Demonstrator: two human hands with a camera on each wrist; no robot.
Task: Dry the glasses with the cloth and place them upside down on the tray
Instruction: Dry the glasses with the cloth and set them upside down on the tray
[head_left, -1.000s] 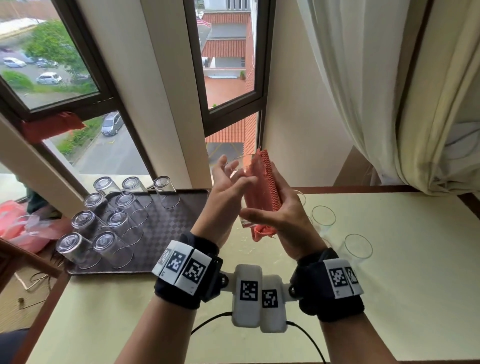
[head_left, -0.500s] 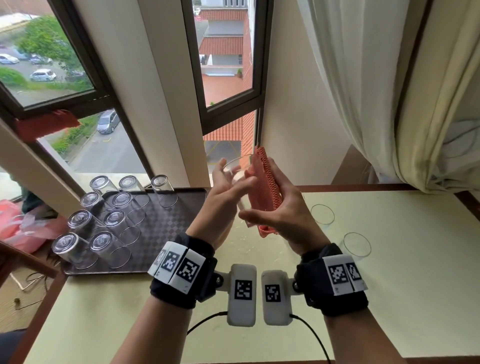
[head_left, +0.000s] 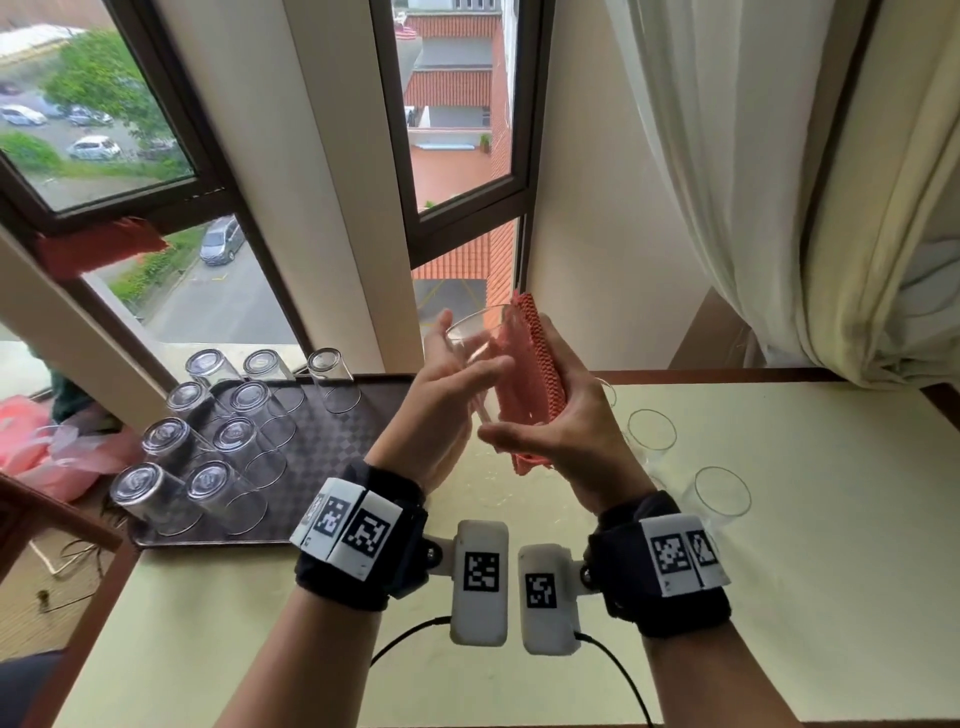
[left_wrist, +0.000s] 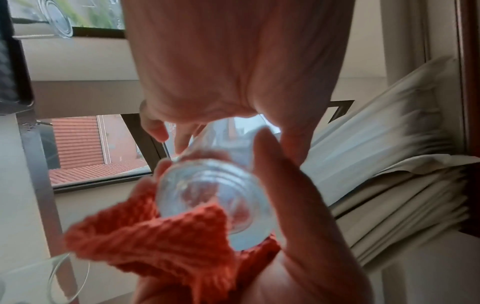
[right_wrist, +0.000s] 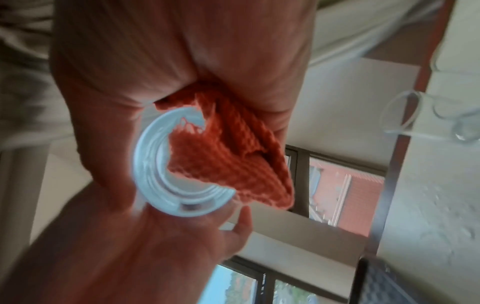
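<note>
A clear glass (head_left: 470, 338) is held up in the air above the table between both hands. My left hand (head_left: 467, 361) grips its left side, thumb across the front and fingers behind. My right hand (head_left: 527, 415) holds the folded orange cloth (head_left: 530, 374) pressed round the glass's right side. The left wrist view shows the glass base (left_wrist: 215, 195) with the cloth (left_wrist: 155, 236) beneath it. The right wrist view shows the base (right_wrist: 155, 174) half covered by the cloth (right_wrist: 228, 154). The dark tray (head_left: 337, 431) lies to the left with several upside-down glasses (head_left: 234, 447).
Upright glasses (head_left: 652, 431) (head_left: 722, 493) stand on the pale table (head_left: 831, 571) to the right of my hands. A window and wall rise behind the table, and a curtain (head_left: 779, 208) hangs at the right. A pink bag (head_left: 31, 447) lies left of the tray.
Both hands stay together on the glass and cloth. My left fingers have shifted a little on the glass, and more of its rim shows above them.
</note>
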